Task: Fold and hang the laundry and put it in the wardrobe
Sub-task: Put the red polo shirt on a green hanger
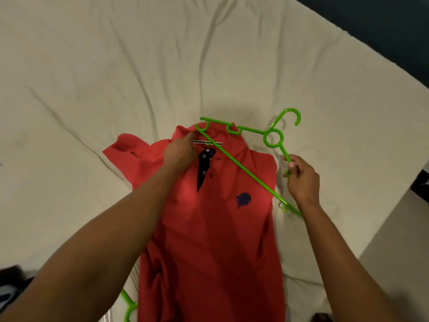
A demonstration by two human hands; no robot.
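Observation:
A red polo shirt (216, 224) with a dark placket and a dark chest logo lies face up on the cream bed sheet (116, 66), collar away from me. My left hand (180, 152) pinches the collar on its left side. My right hand (301, 180) grips one arm of a bright green plastic hanger (243, 169), which is tilted above the shirt's right shoulder. The hanger's far tip sits at the collar next to my left fingers, and its hook points up and to the right.
A second green hanger (128, 304) pokes out from under the shirt's lower left edge. Dark clothing (11, 284) lies at the bottom left. The bed's right edge (383, 228) drops to a pale floor, with a dark wall beyond the far corner.

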